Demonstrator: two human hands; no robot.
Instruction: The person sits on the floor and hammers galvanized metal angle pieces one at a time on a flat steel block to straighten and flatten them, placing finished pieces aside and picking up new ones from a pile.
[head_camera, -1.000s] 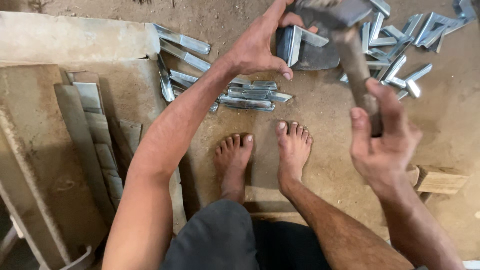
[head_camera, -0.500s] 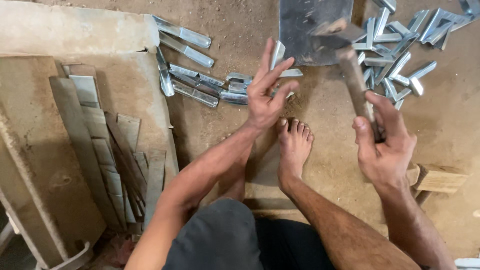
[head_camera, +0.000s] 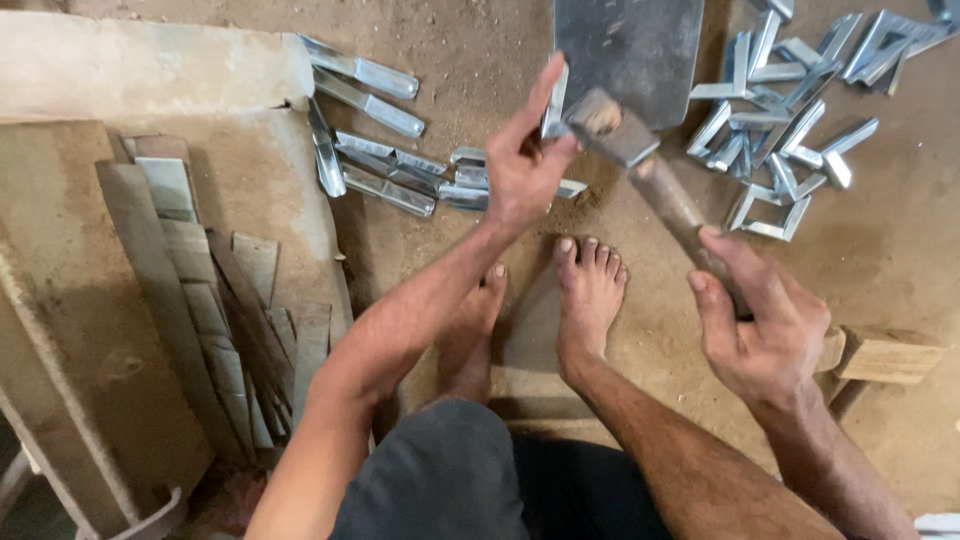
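Bare, dusty earth makes up the floor (head_camera: 900, 260), on which two bare feet (head_camera: 590, 290) are planted just ahead of dark shorts (head_camera: 450, 480). At lower left, flat metal strips (head_camera: 210, 310) are laid in a row on a worn slab (head_camera: 80, 330), whose near edge is cut off by the frame. A wood block (head_camera: 885, 352) is seen low on the right, partly hidden behind the right hand (head_camera: 765, 330). That hand is wrapped tightly around a wooden handle, by which a hammer (head_camera: 640, 165) is held with its head raised above the feet. The left hand (head_camera: 525, 165) is set beside the hammer head, fingers pinched on a small metal piece (head_camera: 556, 102) stood on edge; how firmly it is held cannot be told. Beyond the hands a dark steel plate (head_camera: 625, 50) is cut off at the top edge. Bent metal pieces are heaped at far right (head_camera: 790, 130), and straighter ones are scattered at far left (head_camera: 385, 165).
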